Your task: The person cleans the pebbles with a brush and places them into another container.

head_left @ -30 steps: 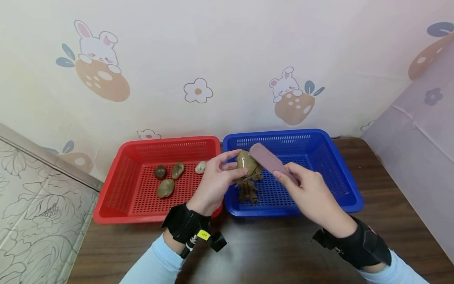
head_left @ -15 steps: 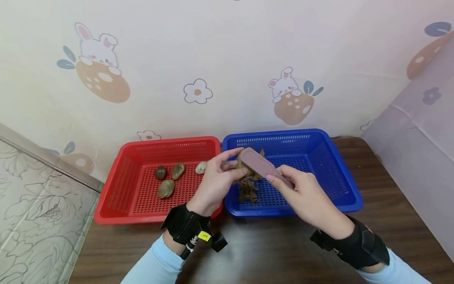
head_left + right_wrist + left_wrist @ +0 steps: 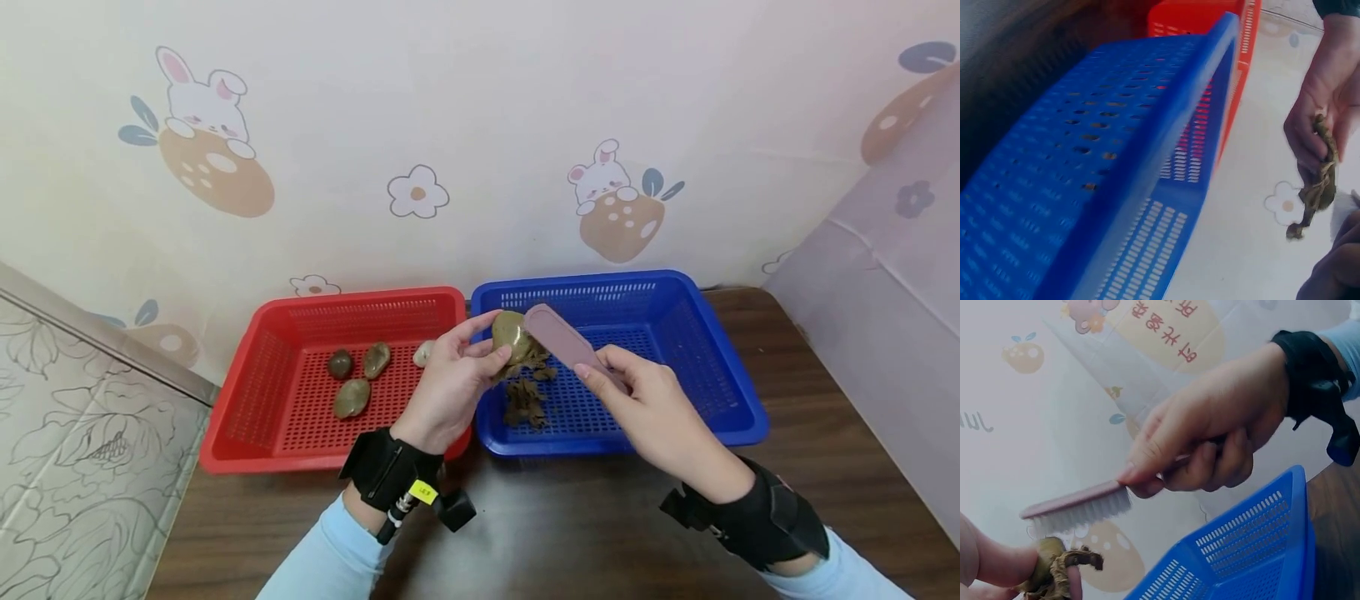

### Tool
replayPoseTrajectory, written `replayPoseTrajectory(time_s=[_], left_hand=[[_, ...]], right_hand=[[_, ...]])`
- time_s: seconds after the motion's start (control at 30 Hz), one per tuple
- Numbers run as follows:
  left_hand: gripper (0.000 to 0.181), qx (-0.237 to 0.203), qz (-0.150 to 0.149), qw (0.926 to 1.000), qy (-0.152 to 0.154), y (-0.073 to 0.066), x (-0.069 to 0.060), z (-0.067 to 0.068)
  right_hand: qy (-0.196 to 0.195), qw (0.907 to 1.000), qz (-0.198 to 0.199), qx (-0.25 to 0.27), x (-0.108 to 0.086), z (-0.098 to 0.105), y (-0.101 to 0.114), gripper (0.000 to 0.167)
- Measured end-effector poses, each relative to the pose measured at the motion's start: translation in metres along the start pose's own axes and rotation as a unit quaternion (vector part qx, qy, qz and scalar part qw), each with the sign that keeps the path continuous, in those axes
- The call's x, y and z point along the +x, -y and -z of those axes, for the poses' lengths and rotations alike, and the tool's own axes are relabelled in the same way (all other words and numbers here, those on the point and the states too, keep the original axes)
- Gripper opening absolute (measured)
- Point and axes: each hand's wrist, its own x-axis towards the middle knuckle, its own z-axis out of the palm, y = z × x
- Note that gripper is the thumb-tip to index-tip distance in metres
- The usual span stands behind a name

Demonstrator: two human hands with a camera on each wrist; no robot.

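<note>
In the head view my left hand (image 3: 450,375) holds a smooth, shiny olive-brown stone (image 3: 510,329) over the left part of the blue basket (image 3: 720,358), between thumb and fingers. Crumpled brown leafy-looking matter (image 3: 1319,187) hangs off the stone in the right wrist view. My right hand (image 3: 660,408) grips the handle of a dusty-pink brush (image 3: 558,335). White bristles (image 3: 1085,515) face down toward the stone in the left wrist view; whether they touch it I cannot tell. More brown crumpled bits (image 3: 525,404) show below the stone, in the blue basket.
Left of the blue basket stands a red basket (image 3: 247,400) with several stones, among them an olive one (image 3: 351,398), a dark round one (image 3: 340,363) and a whitish one (image 3: 422,354) partly behind my left hand. Both stand on a dark wooden table (image 3: 570,525) against a patterned wall.
Half a second ago the brush head lay across the stone; now it is drawn back to the right, exposing the stone's top. The left hand and stone have shifted slightly left.
</note>
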Motion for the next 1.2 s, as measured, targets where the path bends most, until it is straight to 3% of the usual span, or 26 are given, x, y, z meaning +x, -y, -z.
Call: replayPoseTrajectory(time_s=[0.17, 0.4, 0.57, 0.73, 0.83, 1.0, 1.2], left_hand=[[0.046, -0.034, 0.004, 0.9993, -0.014, 0.0, -0.001, 0.0], [0.043, -0.072, 0.015, 0.9971, -0.021, 0.0, 0.003, -0.005], [0.04, -0.057, 0.035, 0.9968, -0.044, 0.0, 0.007, -0.006], [0.042, -0.029, 0.029, 0.9966, -0.071, 0.0, 0.008, -0.005], [0.046, -0.036, 0.032, 0.997, -0.06, -0.001, 0.008, -0.004], [0.045, -0.039, 0.019, 0.9989, -0.017, -0.002, 0.004, -0.002], [0.039, 0.01, -0.009, 0.9998, -0.013, -0.005, -0.002, -0.003]], right_hand=[[-0.011, 0.9999, -0.012, 0.004, -0.001, 0.0, 0.001, 0.035], [0.018, 0.9996, 0.007, 0.019, -0.003, -0.005, 0.006, 0.03], [0.02, 0.9995, 0.005, 0.024, -0.003, -0.006, 0.002, 0.031], [0.009, 0.9999, 0.002, 0.011, -0.001, -0.002, 0.0, 0.032], [-0.006, 1.0, -0.002, 0.003, -0.002, 0.004, 0.002, 0.032], [-0.031, 0.9994, 0.017, 0.002, -0.001, 0.011, 0.008, 0.029], [-0.006, 1.0, 0.006, 0.005, -0.002, 0.009, 0.007, 0.032]])
